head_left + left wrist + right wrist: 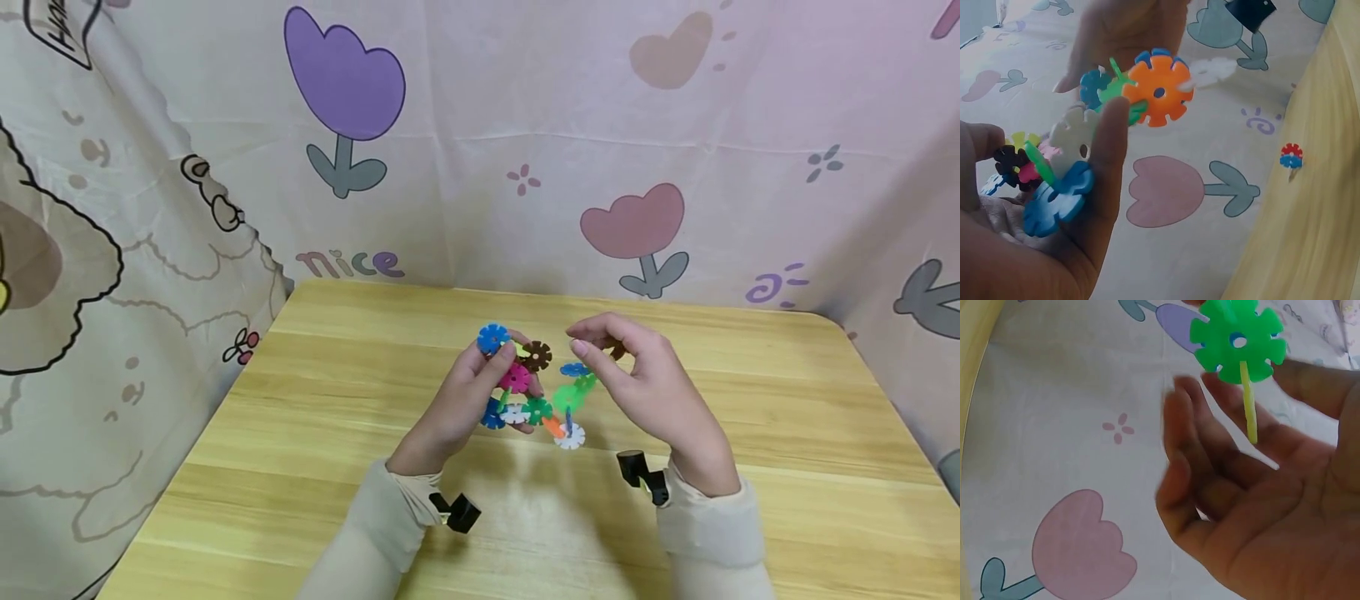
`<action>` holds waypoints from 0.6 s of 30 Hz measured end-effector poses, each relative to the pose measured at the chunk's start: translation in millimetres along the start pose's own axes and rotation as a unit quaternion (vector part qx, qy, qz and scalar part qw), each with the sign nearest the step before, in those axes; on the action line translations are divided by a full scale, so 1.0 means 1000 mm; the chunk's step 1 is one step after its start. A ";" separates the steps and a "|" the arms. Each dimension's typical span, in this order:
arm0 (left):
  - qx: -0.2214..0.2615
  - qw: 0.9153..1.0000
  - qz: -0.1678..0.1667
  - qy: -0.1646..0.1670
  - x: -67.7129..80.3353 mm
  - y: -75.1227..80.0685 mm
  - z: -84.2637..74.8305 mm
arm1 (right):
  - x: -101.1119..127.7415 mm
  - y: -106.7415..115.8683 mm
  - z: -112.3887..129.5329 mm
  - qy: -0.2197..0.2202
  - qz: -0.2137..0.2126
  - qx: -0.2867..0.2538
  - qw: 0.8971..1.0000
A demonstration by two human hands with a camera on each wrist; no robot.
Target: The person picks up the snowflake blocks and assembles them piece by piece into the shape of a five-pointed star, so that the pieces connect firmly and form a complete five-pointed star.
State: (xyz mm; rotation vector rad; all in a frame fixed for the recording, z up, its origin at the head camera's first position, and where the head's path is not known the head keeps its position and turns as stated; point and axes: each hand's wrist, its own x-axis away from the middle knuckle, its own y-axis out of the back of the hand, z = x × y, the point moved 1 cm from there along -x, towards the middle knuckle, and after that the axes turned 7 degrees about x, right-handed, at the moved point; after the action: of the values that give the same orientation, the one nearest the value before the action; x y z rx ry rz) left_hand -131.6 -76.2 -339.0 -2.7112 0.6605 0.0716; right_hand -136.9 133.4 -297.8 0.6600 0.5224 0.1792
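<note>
A linked chain of colourful notched plastic discs (515,378) hangs in the air above the table. My left hand (453,398) grips its left part, thumb over the pink and blue discs and fingers behind. In the left wrist view, a white disc (1069,139) and a blue disc lie against the fingers, while an orange disc (1171,76) sticks out beyond. My right hand (654,387) hovers beside the chain's free right end, thumb and fingers apart and loosely bent. The right wrist view shows a green disc (1213,340) with a yellow piece in front of that hand.
The wooden table (300,433) lies below both hands. A red-and-blue disc pair (1291,156) sits on it in the left wrist view. Patterned cloth (465,192) rises behind the table and along its left side. Each wrist bears a small black camera (462,513).
</note>
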 end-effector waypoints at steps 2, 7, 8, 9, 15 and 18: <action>0.010 1.000 0.003 0.002 0.000 0.000 0.000 | 0.001 0.000 -0.002 -0.002 0.031 -0.004 0.999; 0.047 0.998 0.030 0.006 0.001 0.001 -0.001 | 0.002 0.000 -0.005 -0.002 0.080 -0.017 0.997; 0.058 0.997 0.041 0.010 0.001 0.001 -0.001 | 0.002 0.001 -0.005 -0.005 0.082 -0.022 0.996; 0.066 0.996 0.052 0.013 0.001 0.001 -0.001 | 0.002 0.001 -0.005 -0.008 0.083 -0.029 0.996; 0.108 0.989 0.101 0.023 0.001 0.003 0.001 | 0.002 0.004 -0.005 -0.019 0.077 -0.059 0.995; 0.113 0.990 0.086 0.010 0.000 0.004 0.003 | 0.002 0.004 -0.005 -0.022 0.072 -0.064 0.995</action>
State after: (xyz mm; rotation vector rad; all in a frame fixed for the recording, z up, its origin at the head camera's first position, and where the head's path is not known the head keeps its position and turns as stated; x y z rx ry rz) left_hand -133.0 -78.6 -342.9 -2.4386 0.8522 0.0106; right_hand -137.5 139.4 -299.7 0.5745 0.4183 0.3300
